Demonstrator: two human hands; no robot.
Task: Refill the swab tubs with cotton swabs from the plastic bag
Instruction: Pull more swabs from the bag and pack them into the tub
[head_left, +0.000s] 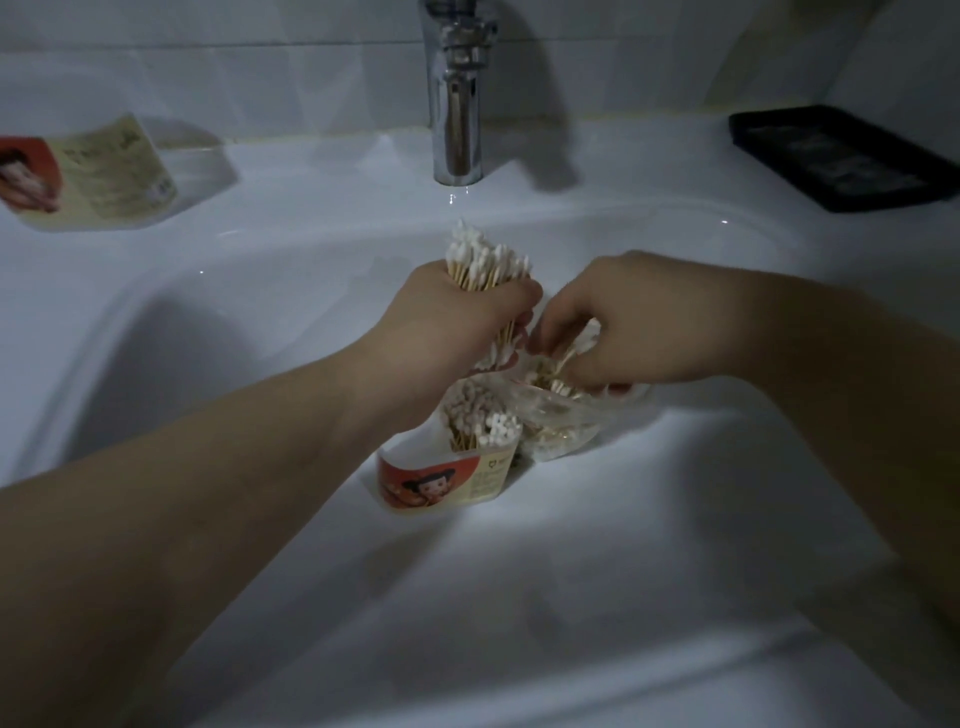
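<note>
My left hand (452, 322) grips a thick upright bundle of cotton swabs (485, 260), white tips above the fist and below it. Under that hand a swab tub (447, 480) with a red and cream label stands in the sink basin, partly filled with swabs. Beside the tub lies a clear plastic bag (561, 421) with loose swabs inside. My right hand (613, 322) reaches into the bag's mouth, fingers curled round a few swabs. A second labelled tub (98, 176) stands on the sink ledge at the far left; its contents are hidden.
A chrome tap (457, 98) rises at the back centre over the white sink (260, 291). A black tray (841, 156) rests on the ledge at the back right. White tiled wall behind.
</note>
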